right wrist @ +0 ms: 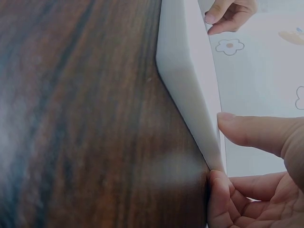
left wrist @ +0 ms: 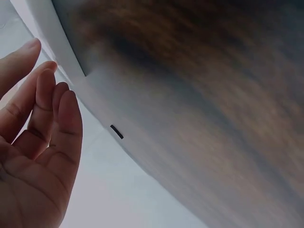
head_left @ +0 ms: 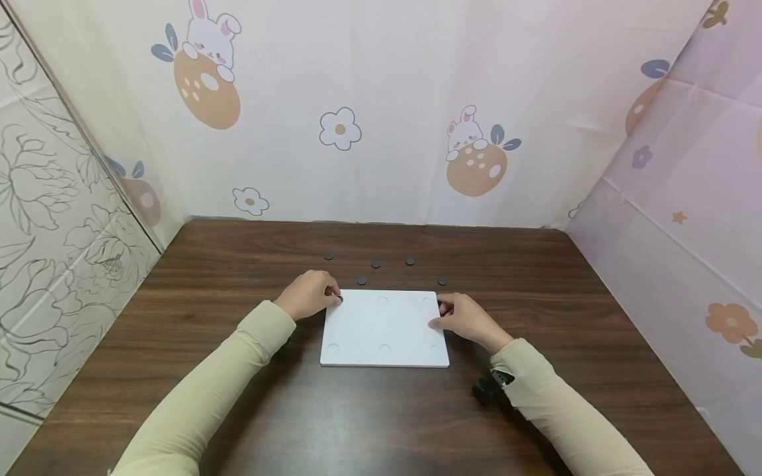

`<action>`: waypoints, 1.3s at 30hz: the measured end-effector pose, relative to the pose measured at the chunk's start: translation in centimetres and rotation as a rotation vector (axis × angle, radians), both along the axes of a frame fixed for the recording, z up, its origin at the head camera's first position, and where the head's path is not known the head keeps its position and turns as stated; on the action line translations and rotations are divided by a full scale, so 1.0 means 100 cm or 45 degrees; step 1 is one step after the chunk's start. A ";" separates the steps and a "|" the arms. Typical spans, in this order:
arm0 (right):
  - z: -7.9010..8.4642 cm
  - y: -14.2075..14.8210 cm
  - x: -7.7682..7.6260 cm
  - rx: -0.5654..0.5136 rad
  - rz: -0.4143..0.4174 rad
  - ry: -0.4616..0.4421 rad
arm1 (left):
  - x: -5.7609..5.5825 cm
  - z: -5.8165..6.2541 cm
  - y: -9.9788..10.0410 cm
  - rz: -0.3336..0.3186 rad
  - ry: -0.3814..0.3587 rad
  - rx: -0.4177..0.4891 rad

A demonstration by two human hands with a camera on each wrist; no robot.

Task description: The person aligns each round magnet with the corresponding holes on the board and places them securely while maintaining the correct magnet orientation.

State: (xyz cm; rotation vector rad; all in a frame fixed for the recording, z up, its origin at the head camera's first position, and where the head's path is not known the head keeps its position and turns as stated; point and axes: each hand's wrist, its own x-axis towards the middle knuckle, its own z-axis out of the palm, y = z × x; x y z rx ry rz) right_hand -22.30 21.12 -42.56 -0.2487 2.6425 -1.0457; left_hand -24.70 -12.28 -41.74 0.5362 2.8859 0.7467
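Observation:
A flat white board (head_left: 383,330) with shallow round recesses lies on the table. At its far left corner my left hand (head_left: 309,294) pinches a small black disc (head_left: 340,300) between thumb and fingertips, right over the corner recess. The left wrist view shows that hand's thumb and curled fingers beside the board's edge, the disc itself hidden there. My right hand (head_left: 467,318) grips the board's right edge near the far corner. In the right wrist view its thumb (right wrist: 237,128) rests at the top edge, with the other fingers bent against the side.
Behind the board, several more black discs lie scattered on the dark wooden table (head_left: 381,423), including one disc (head_left: 362,281) close to the far edge of the board and another disc (head_left: 442,281) near the right hand. A patterned curtain (head_left: 393,99) hangs behind the table.

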 end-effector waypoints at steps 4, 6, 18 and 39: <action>0.000 0.001 0.001 -0.003 -0.002 -0.001 | -0.003 0.002 0.001 0.012 -0.011 0.030; 0.000 0.001 0.000 -0.004 0.001 -0.002 | -0.005 0.004 0.001 0.020 -0.010 0.044; -0.002 0.002 0.000 -0.002 0.005 0.006 | -0.022 0.010 -0.002 0.086 0.056 0.080; -0.002 0.000 0.000 0.002 -0.009 0.018 | -0.054 0.007 -0.007 0.244 0.125 0.082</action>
